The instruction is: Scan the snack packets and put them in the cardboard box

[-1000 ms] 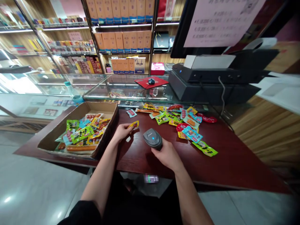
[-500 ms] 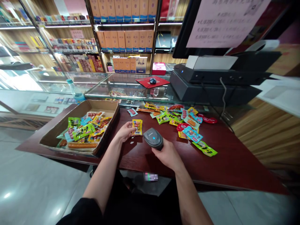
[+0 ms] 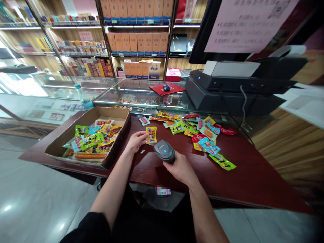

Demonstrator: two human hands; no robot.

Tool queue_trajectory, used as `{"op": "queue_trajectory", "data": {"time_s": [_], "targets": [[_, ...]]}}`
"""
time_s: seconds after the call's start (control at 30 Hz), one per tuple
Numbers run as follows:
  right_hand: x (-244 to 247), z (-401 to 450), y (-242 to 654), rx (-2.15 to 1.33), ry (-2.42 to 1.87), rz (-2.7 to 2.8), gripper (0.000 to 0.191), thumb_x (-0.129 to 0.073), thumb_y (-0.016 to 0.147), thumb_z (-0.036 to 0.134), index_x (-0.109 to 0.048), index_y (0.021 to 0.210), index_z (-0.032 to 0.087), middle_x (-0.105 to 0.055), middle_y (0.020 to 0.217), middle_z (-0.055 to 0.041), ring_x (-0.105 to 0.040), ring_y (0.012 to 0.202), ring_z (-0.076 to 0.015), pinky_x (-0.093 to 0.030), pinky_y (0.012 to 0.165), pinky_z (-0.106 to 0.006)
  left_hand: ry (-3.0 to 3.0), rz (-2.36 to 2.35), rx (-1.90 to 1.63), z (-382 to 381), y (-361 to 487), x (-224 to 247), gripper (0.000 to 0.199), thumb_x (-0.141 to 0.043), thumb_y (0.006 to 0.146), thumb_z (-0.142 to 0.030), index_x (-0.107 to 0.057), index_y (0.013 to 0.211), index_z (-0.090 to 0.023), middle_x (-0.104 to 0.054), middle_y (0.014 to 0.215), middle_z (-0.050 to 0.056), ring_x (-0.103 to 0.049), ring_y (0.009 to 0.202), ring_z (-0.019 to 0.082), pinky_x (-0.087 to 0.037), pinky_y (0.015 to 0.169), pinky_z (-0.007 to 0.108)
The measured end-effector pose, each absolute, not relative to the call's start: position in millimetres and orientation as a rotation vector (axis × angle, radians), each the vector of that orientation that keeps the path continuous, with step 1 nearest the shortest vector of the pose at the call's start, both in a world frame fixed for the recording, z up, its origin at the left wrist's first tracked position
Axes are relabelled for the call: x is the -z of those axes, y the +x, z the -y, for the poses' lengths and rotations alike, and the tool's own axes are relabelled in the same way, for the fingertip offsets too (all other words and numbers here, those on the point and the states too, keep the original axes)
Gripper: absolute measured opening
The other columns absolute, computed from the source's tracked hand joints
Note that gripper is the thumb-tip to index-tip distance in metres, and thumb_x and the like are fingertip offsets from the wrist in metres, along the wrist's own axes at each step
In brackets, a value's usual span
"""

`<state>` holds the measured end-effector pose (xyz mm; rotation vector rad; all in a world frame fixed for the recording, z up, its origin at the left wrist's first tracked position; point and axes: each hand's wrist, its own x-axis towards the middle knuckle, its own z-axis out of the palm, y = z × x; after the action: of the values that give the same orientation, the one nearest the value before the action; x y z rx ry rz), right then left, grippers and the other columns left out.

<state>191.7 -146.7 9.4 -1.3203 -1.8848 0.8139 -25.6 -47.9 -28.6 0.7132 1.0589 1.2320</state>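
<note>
Table [image 3: 227, 185] spreads under both hands, with the open carton [image 3: 111, 115] of packaged snacks left of the left hand's fingers. Loose packets [image 3: 177, 127] lie beyond and to the right of the fingers of both hands. The right hand [image 3: 182, 168] has its fingers closed round the grey scanner [image 3: 164, 151], its head angled forward and left. The left hand [image 3: 136, 141] pinches the left edge of the yellow packet [image 3: 151, 134] between thumb and fingers. That packet extends right of those fingertips, its long axis running away from the body, across their reach; the left hand is nearer, while the scanner head sits close on its near right side. Compared with the first frame, the yellow packet shows its broad face instead of a narrow, tipped view.
</note>
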Motion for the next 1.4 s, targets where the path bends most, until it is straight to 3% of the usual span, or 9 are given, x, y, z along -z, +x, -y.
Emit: {"op": "queue_trajectory", "data": {"time_s": [0.27, 0.47, 0.6, 0.73, 0.83, 1.1, 1.23, 1.3, 1.4], "targets": [[-10, 149, 191, -0.843, -1.361, 1.905, 0.029, -0.063, 0.078, 0.019, -0.068, 0.107, 0.021, -0.078, 0.091, -0.0058, -0.074, 0.087, -0.0246, -0.054, 0.078, -0.032, 0.671, -1.100, -1.293, 46, -21, 30, 0.025, -0.086, 0.065, -0.017, -0.066, 0.079, -0.012, -0.073, 0.080, 0.008, -0.069, 0.069, 0.015, -0.058, 0.070, 0.030], [-7, 143, 194, -0.813, -1.418, 1.895, 0.024, -0.061, 0.078, 0.023, -0.067, 0.101, 0.019, -0.076, 0.078, -0.0052, -0.075, 0.080, -0.0256, -0.055, 0.072, -0.031, 0.849, -1.126, -1.408, 62, -39, 2, 0.039, -0.091, 0.056, -0.036, -0.068, 0.078, -0.013, -0.071, 0.072, 0.004, -0.066, 0.061, 0.013, -0.055, 0.061, 0.024], [-3, 134, 191, -0.773, -1.447, 1.897, 0.022, -0.062, 0.078, 0.029, -0.066, 0.096, 0.018, -0.075, 0.076, -0.0062, -0.075, 0.077, -0.0260, -0.054, 0.067, -0.030, 1.161, -1.391, -1.714, 84, -95, -37, 0.043, -0.086, 0.060, -0.047, -0.070, 0.081, -0.014, -0.072, 0.072, 0.004, -0.068, 0.065, 0.015, -0.055, 0.065, 0.025], [-4, 128, 181, -0.764, -1.453, 1.958, 0.024, -0.062, 0.077, 0.030, -0.067, 0.098, 0.018, -0.076, 0.078, -0.0073, -0.075, 0.079, -0.0263, -0.053, 0.068, -0.030, 1.300, -1.873, -1.962, 113, -148, -69, 0.034, -0.080, 0.069, -0.043, -0.072, 0.086, -0.015, -0.074, 0.082, 0.005, -0.072, 0.081, 0.018, -0.058, 0.072, 0.026], [-7, 128, 173, -0.765, -1.452, 1.993, 0.024, -0.062, 0.076, 0.028, -0.067, 0.098, 0.019, -0.077, 0.082, -0.0074, -0.074, 0.082, -0.0268, -0.053, 0.071, -0.031, 1.373, -2.016, -1.993, 122, -157, -72, 0.027, -0.074, 0.075, -0.039, -0.072, 0.090, -0.017, -0.074, 0.086, 0.005, -0.072, 0.082, 0.018, -0.059, 0.077, 0.028], [-11, 129, 184, -0.767, -1.435, 1.920, 0.024, -0.062, 0.076, 0.026, -0.066, 0.098, 0.018, -0.077, 0.090, -0.0083, -0.073, 0.087, -0.0265, -0.053, 0.072, -0.031, 1.696, -1.866, -1.713, 81, -90, -36, 0.017, -0.065, 0.083, -0.031, -0.073, 0.092, -0.019, -0.074, 0.090, 0.005, -0.070, 0.083, 0.017, -0.057, 0.078, 0.029], [-8, 129, 197, -0.762, -1.441, 1.893, 0.023, -0.062, 0.077, 0.023, -0.067, 0.098, 0.020, -0.077, 0.096, -0.0073, -0.072, 0.091, -0.0255, -0.052, 0.075, -0.031, 1.886, -1.847, -1.453, 37, -53, -9, 0.015, -0.065, 0.084, -0.027, -0.072, 0.095, -0.020, -0.072, 0.096, 0.006, -0.068, 0.090, 0.019, -0.053, 0.087, 0.032], [-8, 130, 202, -0.757, -1.461, 1.876, 0.023, -0.063, 0.076, 0.021, -0.067, 0.098, 0.021, -0.077, 0.096, -0.0065, -0.072, 0.091, -0.0251, -0.052, 0.076, -0.030, 1.968, -1.880, -1.191, 11, -40, 7, 0.023, -0.069, 0.080, -0.025, -0.071, 0.102, -0.018, -0.070, 0.104, 0.010, -0.066, 0.101, 0.023, -0.050, 0.095, 0.035], [-9, 131, 209, -0.753, -1.494, 1.838, 0.025, -0.065, 0.076, 0.021, -0.068, 0.100, 0.022, -0.077, 0.099, -0.0070, -0.072, 0.095, -0.0259, -0.052, 0.079, -0.031, 2.093, -1.963, -0.784, -25, -26, 28, 0.055, -0.077, 0.074, -0.031, -0.063, 0.125, -0.015, -0.058, 0.130, 0.019, -0.055, 0.124, 0.031, -0.043, 0.104, 0.041]]}}
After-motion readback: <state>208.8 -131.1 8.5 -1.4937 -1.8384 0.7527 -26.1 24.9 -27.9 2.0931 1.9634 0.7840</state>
